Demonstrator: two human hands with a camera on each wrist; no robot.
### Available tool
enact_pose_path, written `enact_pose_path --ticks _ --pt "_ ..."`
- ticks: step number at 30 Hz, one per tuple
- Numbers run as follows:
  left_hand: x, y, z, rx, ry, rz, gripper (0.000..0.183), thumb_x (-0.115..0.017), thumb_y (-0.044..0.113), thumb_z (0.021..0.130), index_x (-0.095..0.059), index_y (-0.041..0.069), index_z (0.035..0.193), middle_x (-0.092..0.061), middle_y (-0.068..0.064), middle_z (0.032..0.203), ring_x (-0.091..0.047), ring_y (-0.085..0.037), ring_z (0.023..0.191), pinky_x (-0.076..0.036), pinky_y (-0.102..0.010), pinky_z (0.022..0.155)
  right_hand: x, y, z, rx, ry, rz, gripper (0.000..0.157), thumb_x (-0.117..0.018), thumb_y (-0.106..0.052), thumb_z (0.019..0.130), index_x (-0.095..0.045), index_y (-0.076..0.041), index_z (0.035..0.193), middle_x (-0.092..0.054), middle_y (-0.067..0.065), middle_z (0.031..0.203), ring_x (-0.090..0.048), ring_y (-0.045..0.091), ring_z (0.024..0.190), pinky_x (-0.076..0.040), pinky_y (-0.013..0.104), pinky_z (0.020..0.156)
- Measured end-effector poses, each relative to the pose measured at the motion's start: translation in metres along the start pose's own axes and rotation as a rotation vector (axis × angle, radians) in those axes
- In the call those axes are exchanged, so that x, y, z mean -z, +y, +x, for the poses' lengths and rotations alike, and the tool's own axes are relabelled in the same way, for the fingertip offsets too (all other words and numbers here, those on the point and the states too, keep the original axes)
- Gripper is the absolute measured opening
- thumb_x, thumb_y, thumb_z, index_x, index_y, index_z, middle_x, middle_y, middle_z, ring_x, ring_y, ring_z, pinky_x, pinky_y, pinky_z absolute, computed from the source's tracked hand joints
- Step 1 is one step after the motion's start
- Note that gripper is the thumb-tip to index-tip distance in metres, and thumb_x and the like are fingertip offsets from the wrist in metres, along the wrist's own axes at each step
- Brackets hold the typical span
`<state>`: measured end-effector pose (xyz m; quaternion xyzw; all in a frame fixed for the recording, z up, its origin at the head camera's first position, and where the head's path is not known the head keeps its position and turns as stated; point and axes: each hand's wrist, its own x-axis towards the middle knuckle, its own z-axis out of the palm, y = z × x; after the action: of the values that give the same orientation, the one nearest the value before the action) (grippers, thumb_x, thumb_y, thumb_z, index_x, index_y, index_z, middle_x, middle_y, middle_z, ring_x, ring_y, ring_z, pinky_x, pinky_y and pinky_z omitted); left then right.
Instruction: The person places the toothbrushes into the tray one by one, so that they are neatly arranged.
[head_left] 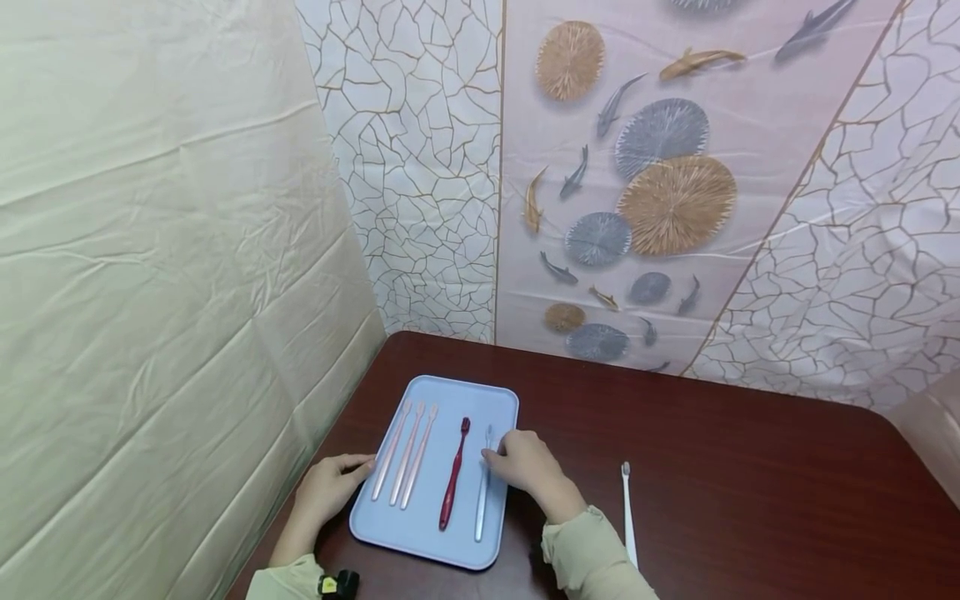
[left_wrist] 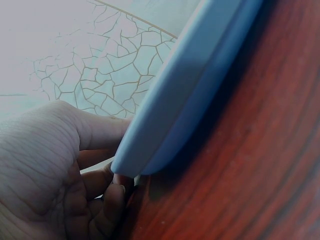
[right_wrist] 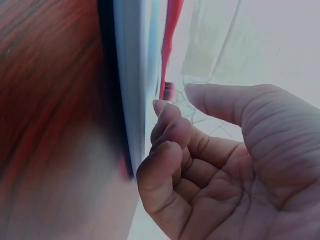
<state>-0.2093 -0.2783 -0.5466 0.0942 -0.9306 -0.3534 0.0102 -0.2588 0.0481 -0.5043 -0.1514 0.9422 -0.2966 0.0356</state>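
Note:
A light blue tray [head_left: 450,396] lies on the table, its left rim pinched by my left hand [head_left: 330,487]. In the left wrist view the thumb reaches over the rim of the tray [left_wrist: 165,100] and the fingers curl at its underside. My right hand [head_left: 528,462] hovers at the tray's right side, over a pale blue toothbrush [head_left: 482,508]. Its thumb and loosely bent fingers stand apart in the right wrist view, with nothing between them. To the left of that brush is a dark red toothbrush [head_left: 453,483]. Three pale pink toothbrushes [head_left: 406,454] line the tray's left side.
A white toothbrush [head_left: 627,508] lies on the dark red-brown table [head_left: 720,475], right of the tray and beside my right sleeve [head_left: 592,554]. A cream cloth wall [head_left: 187,292] runs close along the left table edge. A patterned sheet [head_left: 435,208] hangs behind the table.

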Motion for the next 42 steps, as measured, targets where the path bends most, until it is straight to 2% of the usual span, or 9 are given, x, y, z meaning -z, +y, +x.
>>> enact_pose_path --ticks 12,20,27,31,34,36,39,41,42 --pt "-0.001 -0.003 0.002 0.001 0.015 0.014 0.038 -0.067 0.053 0.092 -0.078 0.027 0.117 -0.069 -0.009 0.126 -0.062 -0.037 0.119 -0.046 -0.060 0.095 0.022 0.027 -0.015 0.028 0.050 -0.010 0.041 -0.068 -0.028 0.096 -0.058 -0.015 0.058 -0.042 -0.006 0.048 -0.040 0.008 0.045 -0.034 0.025 0.043" --pt "-0.001 -0.002 0.002 -0.002 0.012 0.007 0.036 -0.067 0.053 0.092 -0.078 0.028 0.116 -0.069 -0.009 0.127 -0.062 -0.037 0.119 -0.045 -0.060 0.095 0.039 0.049 -0.029 -0.024 0.023 -0.024 0.036 -0.068 -0.027 0.097 -0.062 -0.013 0.064 -0.045 -0.003 0.049 -0.041 0.010 0.045 -0.036 0.028 0.047" --pt "-0.002 -0.004 0.001 0.003 -0.003 0.007 0.040 -0.065 0.056 0.092 -0.078 0.027 0.117 -0.067 -0.013 0.130 -0.060 -0.039 0.121 -0.045 -0.061 0.096 0.039 0.074 -0.039 -0.072 0.024 -0.070 0.042 -0.067 -0.028 0.097 -0.056 -0.014 0.058 -0.037 -0.005 0.049 -0.032 0.009 0.045 -0.034 0.028 0.048" --pt "-0.002 -0.003 0.000 0.014 -0.015 0.002 0.042 -0.064 0.058 0.092 -0.078 0.027 0.117 -0.066 -0.013 0.131 -0.059 -0.039 0.122 -0.045 -0.061 0.096 0.041 0.082 -0.043 -0.110 0.011 -0.095 0.042 -0.066 -0.030 0.097 -0.055 -0.015 0.060 -0.039 -0.005 0.050 -0.035 0.012 0.048 -0.050 0.050 0.073" --pt "-0.002 -0.002 0.000 0.015 -0.014 -0.004 0.041 -0.065 0.057 0.092 -0.078 0.027 0.117 -0.066 -0.012 0.131 -0.060 -0.039 0.122 -0.045 -0.061 0.096 0.044 0.086 -0.046 -0.121 0.010 -0.097 0.042 -0.066 -0.031 0.098 -0.055 -0.014 0.060 -0.043 -0.004 0.051 -0.042 0.014 0.051 -0.034 0.076 0.097" --pt "-0.002 -0.002 0.000 0.013 -0.010 -0.007 0.040 -0.065 0.055 0.092 -0.078 0.027 0.117 -0.067 -0.011 0.130 -0.060 -0.039 0.121 -0.045 -0.061 0.095 0.046 0.087 -0.047 -0.115 0.013 -0.087 0.043 -0.065 -0.030 0.098 -0.054 -0.014 0.059 -0.042 -0.005 0.050 -0.041 0.014 0.051 -0.027 0.079 0.100" --pt "-0.002 -0.002 0.000 0.013 -0.003 -0.008 0.038 -0.067 0.053 0.092 -0.078 0.027 0.117 -0.068 -0.010 0.129 -0.061 -0.038 0.120 -0.045 -0.061 0.096 0.048 0.089 -0.050 -0.095 0.018 -0.084 0.048 -0.066 -0.029 0.098 -0.049 -0.014 0.055 -0.035 -0.007 0.047 -0.034 0.011 0.047 -0.042 0.068 0.094" --pt "-0.002 -0.002 0.000 0.012 0.002 -0.006 0.037 -0.067 0.053 0.092 -0.078 0.027 0.117 -0.068 -0.010 0.129 -0.061 -0.037 0.121 -0.045 -0.060 0.096 0.049 0.089 -0.051 -0.088 0.022 -0.077 0.050 -0.066 -0.029 0.098 -0.046 -0.016 0.054 -0.031 -0.008 0.046 -0.029 0.010 0.045 -0.052 0.050 0.074" --pt "-0.002 -0.002 0.000 0.010 0.004 -0.005 0.037 -0.067 0.053 0.092 -0.078 0.027 0.117 -0.068 -0.010 0.129 -0.061 -0.037 0.121 -0.045 -0.060 0.096 0.050 0.089 -0.051 -0.087 0.021 -0.073 0.051 -0.066 -0.029 0.097 -0.044 -0.016 0.053 -0.029 -0.008 0.046 -0.026 0.009 0.044 -0.049 0.041 0.063"
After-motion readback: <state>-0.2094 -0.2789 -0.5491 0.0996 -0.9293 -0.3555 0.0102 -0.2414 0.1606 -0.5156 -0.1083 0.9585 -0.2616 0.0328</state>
